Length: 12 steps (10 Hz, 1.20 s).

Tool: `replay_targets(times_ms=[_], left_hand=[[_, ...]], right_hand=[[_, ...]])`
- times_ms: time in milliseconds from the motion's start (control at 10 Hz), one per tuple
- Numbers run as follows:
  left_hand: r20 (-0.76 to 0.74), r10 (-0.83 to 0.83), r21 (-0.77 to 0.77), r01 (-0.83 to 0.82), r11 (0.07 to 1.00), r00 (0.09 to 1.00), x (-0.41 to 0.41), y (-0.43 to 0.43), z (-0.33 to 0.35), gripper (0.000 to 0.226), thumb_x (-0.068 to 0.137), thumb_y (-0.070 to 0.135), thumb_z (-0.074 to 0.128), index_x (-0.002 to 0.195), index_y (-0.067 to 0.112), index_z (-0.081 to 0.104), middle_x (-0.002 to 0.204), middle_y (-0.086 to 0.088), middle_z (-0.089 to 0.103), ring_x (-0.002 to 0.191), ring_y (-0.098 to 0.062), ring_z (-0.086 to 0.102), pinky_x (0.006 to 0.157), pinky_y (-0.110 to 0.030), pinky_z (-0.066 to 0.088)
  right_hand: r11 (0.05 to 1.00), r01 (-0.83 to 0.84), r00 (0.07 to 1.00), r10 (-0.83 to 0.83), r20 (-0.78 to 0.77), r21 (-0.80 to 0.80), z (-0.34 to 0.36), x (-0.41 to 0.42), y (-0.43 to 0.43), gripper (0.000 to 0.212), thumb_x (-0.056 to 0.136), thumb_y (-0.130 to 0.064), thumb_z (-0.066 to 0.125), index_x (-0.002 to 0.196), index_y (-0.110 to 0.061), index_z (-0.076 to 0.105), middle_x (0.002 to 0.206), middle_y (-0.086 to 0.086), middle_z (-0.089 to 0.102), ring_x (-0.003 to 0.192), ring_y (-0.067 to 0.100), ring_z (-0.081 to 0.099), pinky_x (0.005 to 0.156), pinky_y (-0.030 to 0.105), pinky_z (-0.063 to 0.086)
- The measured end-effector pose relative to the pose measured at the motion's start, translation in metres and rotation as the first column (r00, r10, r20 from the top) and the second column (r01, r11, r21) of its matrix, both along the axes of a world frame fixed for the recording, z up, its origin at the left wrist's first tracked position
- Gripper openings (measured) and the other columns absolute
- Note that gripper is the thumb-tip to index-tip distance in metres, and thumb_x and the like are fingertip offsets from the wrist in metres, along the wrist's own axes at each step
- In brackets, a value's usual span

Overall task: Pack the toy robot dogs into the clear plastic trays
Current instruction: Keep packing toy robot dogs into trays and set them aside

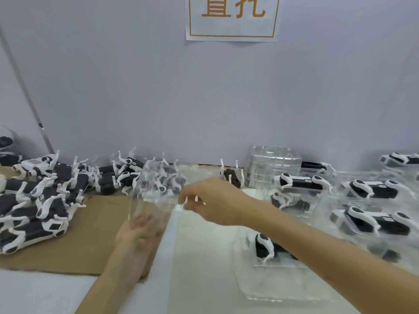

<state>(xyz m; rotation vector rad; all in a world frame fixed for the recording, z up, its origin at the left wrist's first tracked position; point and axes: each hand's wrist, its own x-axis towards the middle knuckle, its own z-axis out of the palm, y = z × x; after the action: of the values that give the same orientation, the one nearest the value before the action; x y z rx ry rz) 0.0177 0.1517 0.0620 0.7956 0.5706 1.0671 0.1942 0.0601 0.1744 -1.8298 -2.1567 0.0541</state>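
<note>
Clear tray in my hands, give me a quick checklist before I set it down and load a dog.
1. Clear tray held: ok, right hand pinches its edge.
2. Left hand supporting underneath: cannot tell, blurred.
3. Tray empty: cannot tell, the dogs seen through it seem to lie behind.
4. Loose dogs available: ok, piled on the cardboard.
5. Spare trays: ok, stacked by the wall.
</note>
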Motion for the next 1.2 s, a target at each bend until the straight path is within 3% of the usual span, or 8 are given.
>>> replay_targets(times_ms=[200,300,400,600,700,900,1100,1200], left_hand=[[-0.142,0.012,0.075,-0.002,0.997,0.99,-0.024,0.013,-0.007,0.033,0.104,0.018,0.032,0.119,0.017,0.061,0.133,-0.005,0.062,0.127,-0.026,0.053,0.112,-0.045,0.034],[-0.37,-0.001,0.192,0.077,0.978,0.929,-0.017,0.008,-0.011,0.031,0.089,0.048,0.06,0.116,0.035,0.065,0.123,0.002,0.065,0.119,-0.029,0.056,0.111,-0.059,0.035],[-0.49,0.051,0.272,0.097,0.957,0.87,-0.012,0.007,-0.014,0.038,0.068,0.045,0.078,0.104,0.049,0.068,0.116,0.019,0.064,0.122,-0.024,0.056,0.105,-0.058,0.043],[-0.549,0.026,0.278,0.153,0.948,0.835,-0.015,0.009,-0.021,0.041,0.07,0.036,0.081,0.107,0.051,0.07,0.12,0.017,0.067,0.117,-0.033,0.059,0.096,-0.057,0.05],[-0.501,0.021,0.295,0.147,0.944,0.865,-0.015,0.013,-0.025,0.038,0.081,0.025,0.076,0.114,0.044,0.07,0.12,0.011,0.07,0.099,-0.024,0.063,0.098,-0.057,0.05],[-0.523,0.005,0.304,0.181,0.935,0.852,-0.013,0.025,-0.028,0.052,0.063,0.031,0.073,0.115,0.036,0.069,0.117,0.015,0.067,0.094,-0.016,0.062,0.098,-0.056,0.049],[-0.547,-0.012,0.315,0.22,0.923,0.837,-0.016,0.027,-0.031,0.046,0.057,0.035,0.077,0.101,0.049,0.073,0.112,0.021,0.071,0.126,-0.051,0.047,0.102,-0.065,0.041],[-0.504,-0.026,0.31,0.209,0.928,0.863,-0.018,0.022,-0.027,0.048,0.057,0.029,0.085,0.101,0.047,0.074,0.118,0.012,0.07,0.127,-0.059,0.041,0.104,-0.074,0.03]], right_hand=[[0.95,-0.098,0.995,0.101,-0.004,-0.295,-0.017,-0.006,-0.009,0.017,0.097,-0.028,0.06,0.11,-0.023,0.069,0.102,-0.007,0.07,0.087,0.011,0.058,0.067,0.017,0.039],[0.955,-0.133,0.989,0.109,-0.104,-0.265,-0.014,-0.006,-0.003,0.016,0.097,-0.029,0.062,0.104,-0.022,0.073,0.096,-0.009,0.073,0.082,0.01,0.064,0.069,0.01,0.041],[0.999,0.002,0.981,-0.009,-0.192,-0.04,-0.009,0.014,0.016,0.013,0.094,-0.022,0.065,0.104,-0.019,0.072,0.094,-0.008,0.069,0.082,0.009,0.062,0.078,0.017,0.048],[0.915,0.404,0.904,-0.398,0.156,-0.01,-0.028,0.08,0.067,0.057,0.091,-0.017,0.06,0.144,-0.023,0.041,0.142,0.006,0.043,0.116,0.03,0.055,0.091,0.039,0.043],[0.82,0.572,0.789,-0.557,0.259,0.023,-0.046,0.105,0.085,0.067,0.089,-0.02,0.06,0.148,-0.017,0.03,0.141,0.012,0.042,0.126,0.036,0.05,0.102,0.045,0.037],[0.743,0.665,0.747,-0.659,0.091,-0.081,-0.067,0.13,0.092,0.025,0.094,-0.008,0.051,0.118,-0.008,0.055,0.121,0.011,0.06,0.109,0.032,0.06,0.086,0.041,0.051],[0.751,0.659,0.752,-0.658,0.05,-0.044,-0.07,0.12,0.094,0.024,0.095,-0.009,0.049,0.119,-0.006,0.051,0.116,0.014,0.06,0.093,0.029,0.056,0.07,0.036,0.041],[0.756,0.654,0.723,-0.633,-0.277,-0.02,-0.059,0.109,0.094,0.019,0.101,-0.013,0.039,0.112,-0.002,0.05,0.11,0.018,0.064,0.097,0.032,0.059,0.073,0.037,0.044]])
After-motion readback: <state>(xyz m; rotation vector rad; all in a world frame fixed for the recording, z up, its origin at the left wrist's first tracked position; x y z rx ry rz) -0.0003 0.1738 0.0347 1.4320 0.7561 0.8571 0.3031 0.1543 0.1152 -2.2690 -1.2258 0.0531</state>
